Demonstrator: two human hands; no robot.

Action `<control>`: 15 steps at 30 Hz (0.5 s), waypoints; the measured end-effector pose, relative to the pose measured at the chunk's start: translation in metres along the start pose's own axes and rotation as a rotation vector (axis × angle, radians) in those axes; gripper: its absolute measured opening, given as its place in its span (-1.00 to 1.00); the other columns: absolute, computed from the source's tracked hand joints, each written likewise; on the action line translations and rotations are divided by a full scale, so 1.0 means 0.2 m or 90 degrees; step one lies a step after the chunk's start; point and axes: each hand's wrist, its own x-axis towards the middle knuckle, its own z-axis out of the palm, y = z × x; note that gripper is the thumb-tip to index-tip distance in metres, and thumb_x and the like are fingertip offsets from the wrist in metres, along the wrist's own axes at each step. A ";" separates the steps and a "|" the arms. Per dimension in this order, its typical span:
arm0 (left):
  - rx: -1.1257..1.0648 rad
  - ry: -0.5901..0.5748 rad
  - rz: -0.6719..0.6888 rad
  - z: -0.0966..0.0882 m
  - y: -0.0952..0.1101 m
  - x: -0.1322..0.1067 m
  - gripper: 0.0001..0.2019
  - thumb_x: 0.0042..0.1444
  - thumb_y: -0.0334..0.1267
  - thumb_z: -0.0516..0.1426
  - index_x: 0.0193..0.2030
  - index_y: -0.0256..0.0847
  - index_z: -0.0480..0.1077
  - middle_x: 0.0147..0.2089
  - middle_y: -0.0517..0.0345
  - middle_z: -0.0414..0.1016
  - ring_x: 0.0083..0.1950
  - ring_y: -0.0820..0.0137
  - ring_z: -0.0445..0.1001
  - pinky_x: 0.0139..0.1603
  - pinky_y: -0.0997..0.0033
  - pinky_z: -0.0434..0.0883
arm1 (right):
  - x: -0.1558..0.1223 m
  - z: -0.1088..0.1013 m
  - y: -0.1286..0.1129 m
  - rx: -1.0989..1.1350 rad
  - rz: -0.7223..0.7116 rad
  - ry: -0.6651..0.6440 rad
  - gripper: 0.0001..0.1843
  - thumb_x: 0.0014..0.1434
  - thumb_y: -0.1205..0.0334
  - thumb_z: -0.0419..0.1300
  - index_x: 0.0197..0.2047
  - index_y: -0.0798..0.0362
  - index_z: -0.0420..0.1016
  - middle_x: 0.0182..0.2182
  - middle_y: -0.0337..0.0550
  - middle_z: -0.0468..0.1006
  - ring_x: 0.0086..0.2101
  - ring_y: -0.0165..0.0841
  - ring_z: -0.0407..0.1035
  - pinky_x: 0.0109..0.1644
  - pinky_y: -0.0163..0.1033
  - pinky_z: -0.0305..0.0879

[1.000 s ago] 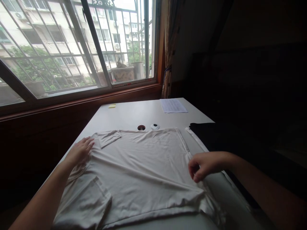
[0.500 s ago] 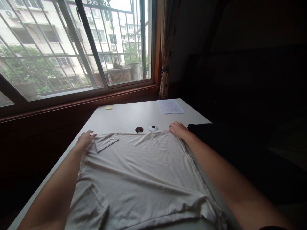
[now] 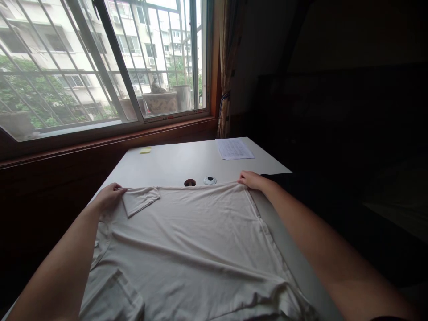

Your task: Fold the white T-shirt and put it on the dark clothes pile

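Barred window (image 3: 100, 67) w/ daylight, white table (image 3: 187, 162), dark room.

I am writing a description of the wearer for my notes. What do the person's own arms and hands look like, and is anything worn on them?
Both forearms are bare, with no sleeve in view. The left hand and right hand wear no glove, ring, watch or bracelet that I can see. The light is dim, so small details could be missed.

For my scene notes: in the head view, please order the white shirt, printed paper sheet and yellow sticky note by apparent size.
1. white shirt, though nearest the camera
2. printed paper sheet
3. yellow sticky note
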 end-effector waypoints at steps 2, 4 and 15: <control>0.013 0.008 0.017 0.01 0.00 0.01 -0.53 -0.09 0.20 0.20 -0.27 -0.21 0.47 -0.31 0.08 0.56 -0.19 0.16 0.51 -0.26 0.35 0.37 | 0.02 -0.01 0.00 -0.010 0.014 0.028 -0.83 0.35 0.12 0.17 -0.11 0.03 0.48 -0.15 -0.07 0.62 -0.20 -0.27 0.46 -0.25 -0.28 0.22; 0.028 0.025 0.029 0.02 -0.01 0.02 -0.54 -0.05 0.19 0.19 -0.24 -0.20 0.46 -0.26 0.06 0.57 -0.16 0.15 0.51 -0.21 0.33 0.36 | 0.04 -0.01 -0.01 -0.028 0.016 0.055 -0.84 0.37 0.13 0.16 -0.08 0.02 0.46 -0.16 -0.07 0.62 -0.21 -0.26 0.45 -0.25 -0.26 0.20; 0.127 0.142 0.071 0.12 -0.03 0.07 -0.69 0.17 0.03 0.12 -0.21 -0.19 0.47 -0.12 -0.08 0.56 -0.06 0.10 0.51 -0.04 0.21 0.43 | 0.14 0.04 -0.12 -0.162 0.027 0.198 -0.77 0.42 0.19 0.06 0.02 0.09 0.45 -0.02 0.13 0.57 0.01 -0.08 0.34 -0.01 -0.08 0.19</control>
